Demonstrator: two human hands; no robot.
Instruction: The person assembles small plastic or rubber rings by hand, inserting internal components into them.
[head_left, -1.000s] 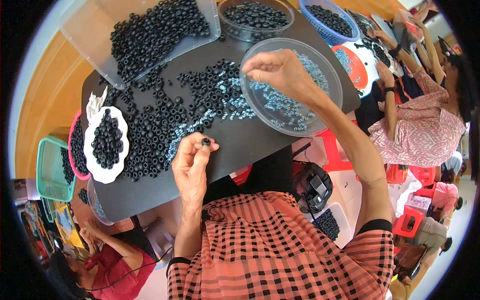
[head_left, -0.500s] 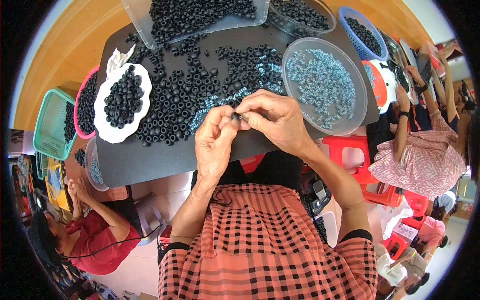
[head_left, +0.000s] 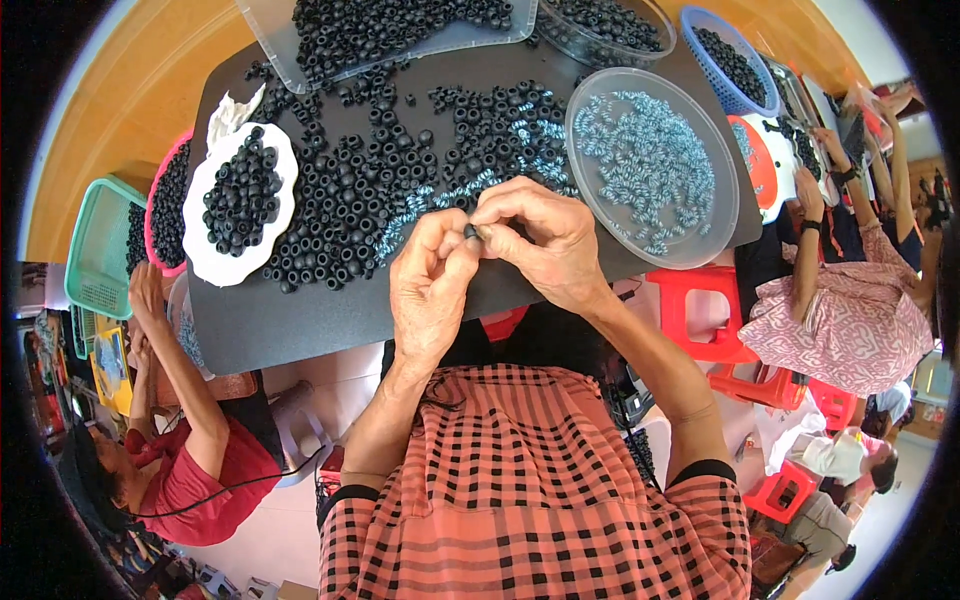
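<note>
My left hand [head_left: 430,270] and my right hand [head_left: 552,240] meet above the near edge of the dark table. A small rounded black part [head_left: 471,231] is pinched between my left thumb and forefinger. The right fingertips are pressed together against it; whatever they grip is hidden. Just beyond my hands lies a spread of black parts with round holes [head_left: 345,195], bordered by small blue coiled pieces [head_left: 410,210]. More blue coils [head_left: 655,165] fill a clear round tray [head_left: 728,205] to the right.
A scalloped white plate [head_left: 208,266] of black parts stands left. Behind are a clear bin [head_left: 400,62], a glass bowl [head_left: 657,52] and a blue basket [head_left: 760,98]. One co-worker [head_left: 205,460] sits left, others right. Red stools [head_left: 695,310] flank the table [head_left: 290,335].
The black part has turned slightly in my fingertips; my hands have barely moved. On the left, the co-worker has raised an arm toward the pink-rimmed basket.
</note>
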